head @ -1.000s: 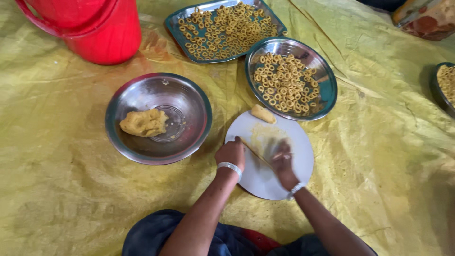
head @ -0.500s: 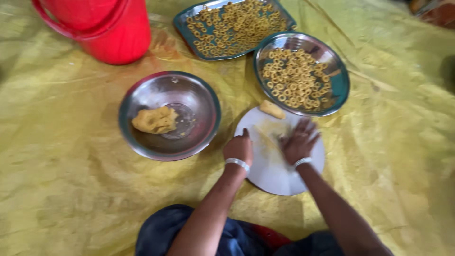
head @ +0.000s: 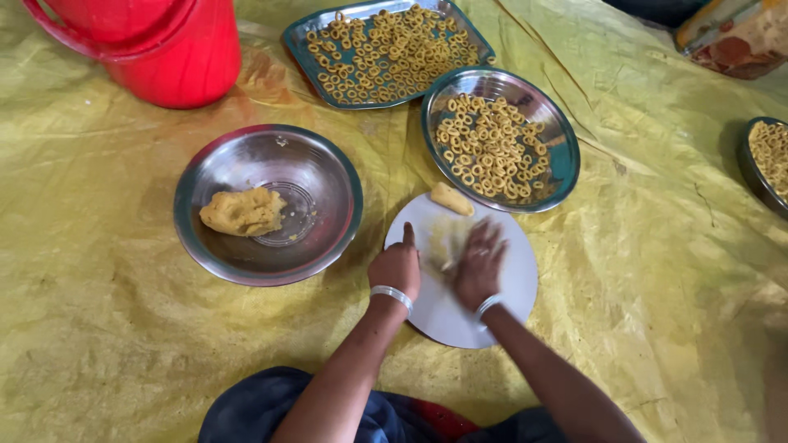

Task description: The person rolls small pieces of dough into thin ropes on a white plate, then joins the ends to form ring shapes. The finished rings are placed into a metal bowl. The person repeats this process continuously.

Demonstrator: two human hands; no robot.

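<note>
setting: floor covered by a crinkled yellow plastic sheet (head: 107, 328), seen from above; the person's dark-clothed lap at the bottom edge.

containers:
- red bucket (head: 156, 45), top left, contents not visible.
- steel bowl (head: 328, 176), left of centre, holding one lump of yellow dough (head: 243, 211) on its left side.
- rectangular steel tray (head: 300, 37), top centre, filled with small dough rings.
- round steel plate (head: 562, 148), just right of the tray and overlapping its corner, also filled with dough rings.
- a further steel dish (head: 751, 176) with rings, cut by the right edge.

work surface: round white board (head: 509, 287), just below the ring plate and beside the bowl. a short stub of dough (head: 452, 198) lies at its top rim, long axis running from upper left to lower right.

item in hand: thin strip of dough (head: 445, 244) on the board between the hands, blurred; its axis cannot be told.

hands:
- left hand (head: 396, 267), bangle at wrist, loosely curled, forefinger pointing up, resting on the board's left edge; holds nothing that shows.
- right hand (head: 480, 264), blurred, fingers spread flat, palm down, pressing on the dough strip.
</note>
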